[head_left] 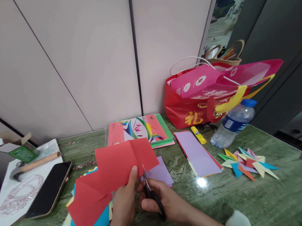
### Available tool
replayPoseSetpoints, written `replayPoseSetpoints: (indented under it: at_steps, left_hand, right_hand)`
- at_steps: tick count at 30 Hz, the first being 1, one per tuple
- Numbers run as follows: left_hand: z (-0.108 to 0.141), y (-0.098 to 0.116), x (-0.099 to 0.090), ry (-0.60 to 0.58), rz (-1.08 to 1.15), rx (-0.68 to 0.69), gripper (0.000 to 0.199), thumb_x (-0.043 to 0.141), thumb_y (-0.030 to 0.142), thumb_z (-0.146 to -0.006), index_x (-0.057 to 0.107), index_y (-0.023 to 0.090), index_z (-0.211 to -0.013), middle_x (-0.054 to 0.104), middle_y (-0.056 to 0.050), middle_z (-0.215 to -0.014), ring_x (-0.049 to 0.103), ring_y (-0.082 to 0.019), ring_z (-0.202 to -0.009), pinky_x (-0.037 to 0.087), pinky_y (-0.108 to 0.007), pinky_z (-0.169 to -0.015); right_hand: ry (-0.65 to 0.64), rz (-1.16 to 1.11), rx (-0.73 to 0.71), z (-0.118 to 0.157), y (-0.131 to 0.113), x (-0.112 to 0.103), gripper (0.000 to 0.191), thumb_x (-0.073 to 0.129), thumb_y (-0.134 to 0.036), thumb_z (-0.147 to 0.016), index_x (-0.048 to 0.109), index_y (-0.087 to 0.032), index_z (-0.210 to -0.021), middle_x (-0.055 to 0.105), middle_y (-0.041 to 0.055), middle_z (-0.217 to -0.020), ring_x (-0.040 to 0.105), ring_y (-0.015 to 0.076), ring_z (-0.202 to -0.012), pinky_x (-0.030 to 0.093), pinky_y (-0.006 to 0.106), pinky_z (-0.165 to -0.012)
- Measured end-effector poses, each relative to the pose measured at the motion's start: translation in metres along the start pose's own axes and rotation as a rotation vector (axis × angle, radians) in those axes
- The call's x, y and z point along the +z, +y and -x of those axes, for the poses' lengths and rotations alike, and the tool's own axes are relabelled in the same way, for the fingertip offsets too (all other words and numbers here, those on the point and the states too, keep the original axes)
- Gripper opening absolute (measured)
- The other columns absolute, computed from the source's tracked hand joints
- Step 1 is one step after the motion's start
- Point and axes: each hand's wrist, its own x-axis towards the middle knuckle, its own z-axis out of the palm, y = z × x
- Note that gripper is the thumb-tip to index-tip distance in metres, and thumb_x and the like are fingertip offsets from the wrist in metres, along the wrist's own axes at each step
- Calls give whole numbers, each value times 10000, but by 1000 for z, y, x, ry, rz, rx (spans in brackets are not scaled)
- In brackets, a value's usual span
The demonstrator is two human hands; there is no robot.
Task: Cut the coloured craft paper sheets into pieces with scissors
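My left hand (125, 201) pinches a creased red sheet of paper (115, 162), thumb on top near its lower edge. In my right hand (165, 200) is a pair of scissors (152, 194) with black handles, its blades pointing up at the red sheet beside my left thumb. Beneath the sheet, to the left, lies a fanned stack of coloured paper (99, 223) in blue, yellow, green and more. Small purple paper squares (160, 173) show partly under the red sheet on the right.
A paper pack (139, 127) lies behind my hands. Rightward are purple strips (197, 151), a glue stick (198, 135), a water bottle (234, 124), a folded paper star (248, 161) and a red bag (194, 103). Leftward are a phone (49, 189), a hammer (37, 163) and a small green box (22, 152).
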Motion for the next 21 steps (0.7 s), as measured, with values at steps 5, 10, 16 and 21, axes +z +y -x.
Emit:
replayPoseSetpoints:
  at_steps: [5,10,16,21]
  left_hand:
    - [1,-1,0,-29,6,-44,496,502,573,-674,669,128,-818,692,-113,-879,619,-261,-886,455,-333,-774]
    - [2,-1,-1,-19,-102,0,473,472,579,-687,674,160,-773,691,-94,-890,587,-271,-957,414,-344,-838]
    - [3,2,-2,9,-196,45,417,456,539,-715,672,182,-739,699,-79,-856,608,-259,-918,419,-328,-822]
    - [6,7,-2,24,-222,30,409,455,524,-719,670,176,-718,701,-88,-848,612,-269,-911,441,-321,-780]
  right_hand:
    - [-41,-6,17,0,0,1,462,746,-408,-575,513,-148,-878,468,-33,-672,385,93,-590,289,222,-536]
    - [-36,0,-6,0,0,1,447,738,-410,-586,511,-144,-865,448,-39,-652,368,88,-572,267,216,-509]
    - [-40,12,-16,-1,0,0,446,722,-417,-609,509,-132,-878,456,-33,-658,371,87,-570,263,216,-505]
    - [-26,26,-24,-1,3,-1,473,750,-401,-576,518,-136,-892,441,-41,-654,359,82,-562,251,211,-494]
